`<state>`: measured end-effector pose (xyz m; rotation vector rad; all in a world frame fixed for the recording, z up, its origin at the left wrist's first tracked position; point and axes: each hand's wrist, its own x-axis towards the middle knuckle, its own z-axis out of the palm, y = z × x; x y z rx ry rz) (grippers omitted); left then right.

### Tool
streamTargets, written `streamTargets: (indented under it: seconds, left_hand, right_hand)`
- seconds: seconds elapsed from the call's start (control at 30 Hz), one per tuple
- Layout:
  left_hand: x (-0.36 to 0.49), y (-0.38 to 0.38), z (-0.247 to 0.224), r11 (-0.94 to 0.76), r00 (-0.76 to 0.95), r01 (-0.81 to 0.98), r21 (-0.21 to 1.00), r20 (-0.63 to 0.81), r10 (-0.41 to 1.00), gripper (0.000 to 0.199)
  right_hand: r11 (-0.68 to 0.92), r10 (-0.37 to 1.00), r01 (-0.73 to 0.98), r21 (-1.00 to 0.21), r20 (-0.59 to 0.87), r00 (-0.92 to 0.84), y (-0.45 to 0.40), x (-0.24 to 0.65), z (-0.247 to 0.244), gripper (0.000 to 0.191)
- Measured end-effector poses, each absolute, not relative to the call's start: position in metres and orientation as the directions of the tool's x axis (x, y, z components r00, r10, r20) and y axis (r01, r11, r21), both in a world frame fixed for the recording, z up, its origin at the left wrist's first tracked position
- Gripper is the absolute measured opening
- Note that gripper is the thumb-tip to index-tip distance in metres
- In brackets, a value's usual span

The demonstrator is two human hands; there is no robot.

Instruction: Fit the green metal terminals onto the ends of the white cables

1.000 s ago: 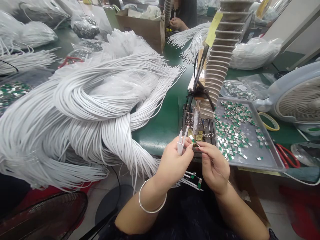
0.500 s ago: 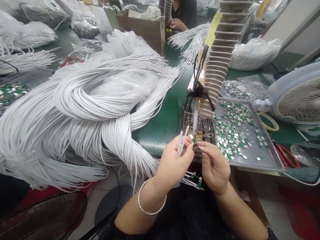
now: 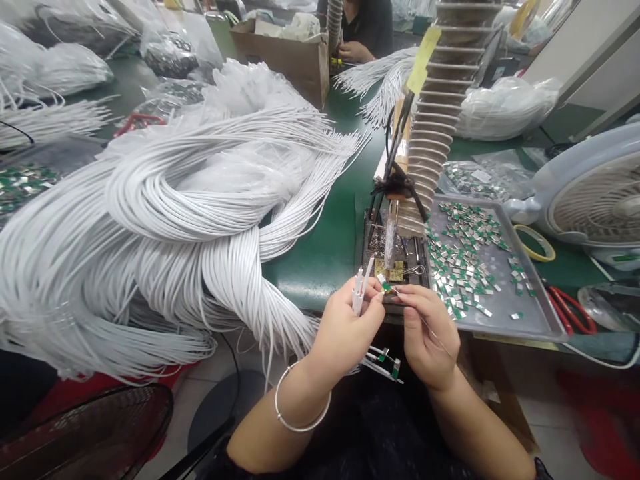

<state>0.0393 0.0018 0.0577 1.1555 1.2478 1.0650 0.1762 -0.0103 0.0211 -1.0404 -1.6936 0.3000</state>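
Note:
My left hand [image 3: 350, 323] is closed on several white cables [image 3: 358, 293], whose stripped ends point up. At its fingertips a small green and silver board [image 3: 383, 283] is held just below the tip of an upright soldering iron [image 3: 391, 233]. My right hand [image 3: 430, 333] pinches a thin wire [image 3: 434, 333] that reaches toward the board and trails back over the palm. Below my hands hang cable ends with green boards [image 3: 396, 369] on them. The iron stands over a dark stand with a yellowish pad [image 3: 395, 270].
Large bundles of white cable [image 3: 200, 200] cover the left. On the right are a grey tray [image 3: 525, 313] of small boards, yellow tape [image 3: 535, 243], red-handled tool [image 3: 573, 310] and a fan [image 3: 595, 187]. A ribbed hose [image 3: 445, 113] hangs above. Across the table sits a person [image 3: 370, 30] beside a cardboard box [image 3: 285, 63].
My left hand and the board have shifted very slightly left. The thin wire now shows across my right palm. The whole view has moved a little.

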Motion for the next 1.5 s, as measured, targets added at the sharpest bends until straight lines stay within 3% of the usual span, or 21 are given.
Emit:
streamTargets:
  seconds: [0.23,0.37,0.53,0.63,0.77,0.97,1.1,1.37,1.5]
  left_hand:
    - [0.038,-0.015,0.041,0.006,0.246,0.094,0.996,-0.029,0.969,0.012]
    - [0.033,-0.026,0.035,-0.022,0.387,0.118,0.993,-0.026,0.922,0.022]
    - [0.027,-0.030,0.034,0.056,0.295,0.093,0.994,-0.081,0.952,0.027]
    - [0.024,-0.027,0.033,0.096,0.330,0.091,0.991,-0.121,0.936,0.030]
    - [0.021,-0.022,0.028,0.124,0.416,0.070,0.990,-0.142,0.898,0.025]
    - [0.013,-0.019,0.013,0.195,0.496,-0.114,0.974,-0.114,0.861,0.019]
    - [0.010,-0.021,0.005,0.222,0.507,-0.226,0.949,-0.081,0.858,0.019]
    - [0.016,-0.020,0.001,0.278,0.500,-0.307,0.910,-0.094,0.861,0.027]
    - [0.018,-0.019,0.003,0.298,0.461,-0.336,0.893,-0.120,0.879,0.027]
  right_hand:
    - [0.582,0.777,0.493,-0.647,0.622,-0.100,-0.018,0.177,0.019,0.026]
    - [0.596,0.784,0.471,-0.650,0.597,-0.170,-0.025,0.180,0.019,0.026]
    - [0.559,0.799,0.542,-0.628,0.582,-0.149,-0.035,0.192,0.023,0.027]
    - [0.515,0.805,0.605,-0.608,0.586,-0.097,-0.037,0.204,0.027,0.027]
    - [0.346,0.821,0.753,-0.559,0.569,0.046,-0.025,0.225,0.030,0.022]
    - [0.123,0.907,0.915,-0.385,0.418,0.055,0.006,0.260,0.030,0.014]
    - [0.120,0.942,0.937,-0.328,0.336,-0.003,0.017,0.267,0.029,0.011]
    - [0.129,0.930,0.973,-0.193,0.364,-0.051,0.021,0.262,0.034,0.016]
    - [0.195,0.927,0.962,-0.192,0.357,-0.116,0.025,0.270,0.034,0.014]
